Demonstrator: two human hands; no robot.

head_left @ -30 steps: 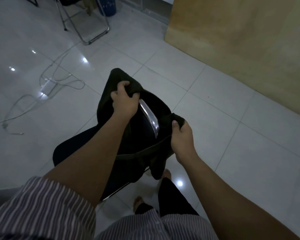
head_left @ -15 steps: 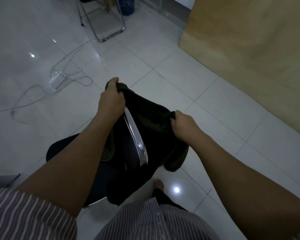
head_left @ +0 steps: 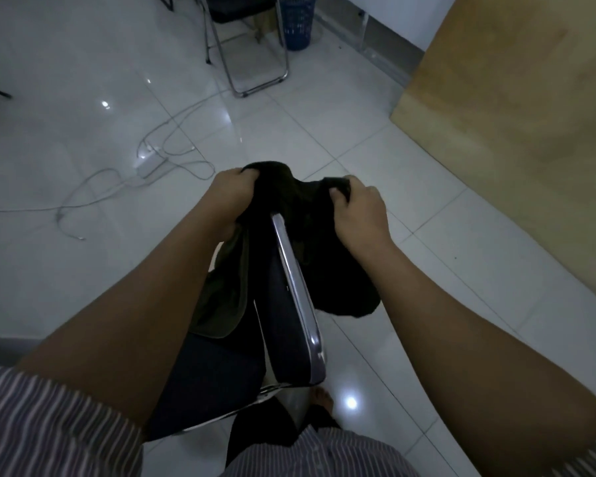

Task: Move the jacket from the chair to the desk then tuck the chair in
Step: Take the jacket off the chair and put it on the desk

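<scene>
Both hands bunch the dark jacket (head_left: 300, 215) over the top of the chair (head_left: 295, 304) backrest: left hand (head_left: 233, 196) grip pinching fabric on the left, right hand (head_left: 360, 210) grip pinching it on the right. Jacket hangs both sides of the chrome rail. Wood counter (head_left: 516, 139) panel edge right, open tile floor (head_left: 324, 139) between. Loose cables (head_left: 159, 156) far left; second chair (head_left: 252, 63) and blue bin (head_left: 296, 22) far. No readable text.

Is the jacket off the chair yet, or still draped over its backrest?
Still draped: the jacket straddles the chair backrest, gripped by both hands.
</scene>
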